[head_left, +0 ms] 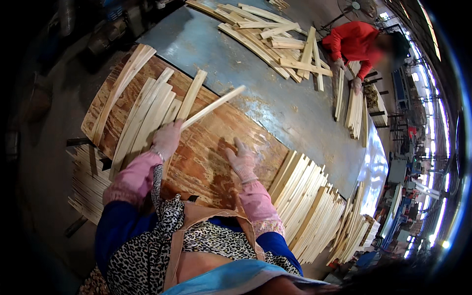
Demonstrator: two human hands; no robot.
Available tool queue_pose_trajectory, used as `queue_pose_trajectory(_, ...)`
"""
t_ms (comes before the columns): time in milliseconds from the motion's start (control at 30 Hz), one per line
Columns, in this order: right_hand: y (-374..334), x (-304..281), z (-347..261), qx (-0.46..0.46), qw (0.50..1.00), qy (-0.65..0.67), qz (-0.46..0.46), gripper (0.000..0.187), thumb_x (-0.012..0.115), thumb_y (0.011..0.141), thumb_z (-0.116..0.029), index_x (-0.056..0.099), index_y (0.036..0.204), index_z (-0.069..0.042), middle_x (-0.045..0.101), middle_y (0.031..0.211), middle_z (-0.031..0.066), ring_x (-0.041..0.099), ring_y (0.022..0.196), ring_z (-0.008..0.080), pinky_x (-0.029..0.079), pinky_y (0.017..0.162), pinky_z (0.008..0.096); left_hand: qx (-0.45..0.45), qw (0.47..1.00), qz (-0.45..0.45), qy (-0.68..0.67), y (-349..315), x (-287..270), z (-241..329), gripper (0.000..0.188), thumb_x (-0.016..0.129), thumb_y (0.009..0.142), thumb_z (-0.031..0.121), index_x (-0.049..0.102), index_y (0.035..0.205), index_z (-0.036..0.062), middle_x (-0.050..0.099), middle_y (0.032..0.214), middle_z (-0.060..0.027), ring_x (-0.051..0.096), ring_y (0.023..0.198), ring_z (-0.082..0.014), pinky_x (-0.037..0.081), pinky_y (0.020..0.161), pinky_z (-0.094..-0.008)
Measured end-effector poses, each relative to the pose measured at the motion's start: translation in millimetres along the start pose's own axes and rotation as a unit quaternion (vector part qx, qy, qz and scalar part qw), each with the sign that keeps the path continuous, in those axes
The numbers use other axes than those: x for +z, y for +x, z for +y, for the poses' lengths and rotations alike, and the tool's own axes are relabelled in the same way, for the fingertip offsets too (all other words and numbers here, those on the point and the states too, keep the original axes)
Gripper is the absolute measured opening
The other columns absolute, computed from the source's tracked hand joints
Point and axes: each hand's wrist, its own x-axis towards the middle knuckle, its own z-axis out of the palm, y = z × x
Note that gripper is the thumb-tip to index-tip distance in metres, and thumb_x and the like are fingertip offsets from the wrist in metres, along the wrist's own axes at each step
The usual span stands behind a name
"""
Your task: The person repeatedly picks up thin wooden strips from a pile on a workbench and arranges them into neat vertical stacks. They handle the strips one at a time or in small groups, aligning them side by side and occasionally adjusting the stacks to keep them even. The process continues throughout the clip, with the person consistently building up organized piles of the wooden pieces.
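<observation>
My left hand (pixel 167 139) is closed around one end of a narrow wooden strip (pixel 214 107), which slants up and away to the right over the plywood board (pixel 211 142). Another wooden strip (pixel 191 96) passes beneath that hand. Just left of it, several pale strips (pixel 147 113) lie side by side on the board. My right hand (pixel 242 160) hovers at or touches the board's right part, thumb and fingers apart, holding nothing. To its right is a row of wooden strips (pixel 300 184), stacked closely together.
Beyond the board stretches a grey metal table (pixel 236 64) with a jumbled pile of strips (pixel 280 42). A co-worker in red (pixel 351 42) handles strips (pixel 355 115) at the far right. More strips (pixel 88 182) are stacked below the board's left edge. A fan (pixel 356 7) stands behind.
</observation>
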Motion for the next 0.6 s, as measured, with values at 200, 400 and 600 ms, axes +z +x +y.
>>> queue_pose_trajectory(200, 130, -12, -4, -0.029, 0.999, -0.028, 0.011, 0.076, 0.070, 0.091, -0.047, 0.047, 0.155, -0.013, 0.062, 0.135, 0.0257, 0.056, 0.129, 0.0428, 0.046, 0.109, 0.0501, -0.138, 0.977, 0.125, -0.108, -76, 13, -61, 0.061, 0.062, 0.097, 0.022, 0.042, 0.154, 0.0095, 0.059, 0.130, -0.0240, 0.062, 0.114, -0.0439, 0.054, 0.094, -0.0521)
queue_pose_trajectory(400, 292, -96, 99, 0.089, 0.986, -0.052, 0.134, 0.083, 0.071, 0.090, -0.051, 0.043, 0.155, -0.009, 0.061, 0.137, 0.0239, 0.057, 0.128, 0.0429, 0.047, 0.107, 0.0490, -0.114, 0.966, 0.230, -0.013, -71, 32, -90, 0.075, 0.065, 0.093, 0.022, 0.036, 0.160, 0.0012, 0.050, 0.147, -0.0299, 0.054, 0.129, -0.0476, 0.045, 0.107, -0.0527)
queue_pose_trajectory(600, 433, -138, 137, -0.001, 0.949, -0.244, 0.198, 0.088, 0.071, 0.089, -0.053, 0.039, 0.157, -0.008, 0.046, 0.157, 0.0185, 0.043, 0.144, 0.0368, 0.041, 0.116, 0.0467, 0.022, 0.917, 0.198, -0.346, 28, 105, -55, 0.078, 0.072, 0.091, 0.025, 0.041, 0.158, 0.0013, 0.050, 0.150, -0.0281, 0.053, 0.132, -0.0451, 0.044, 0.111, -0.0498)
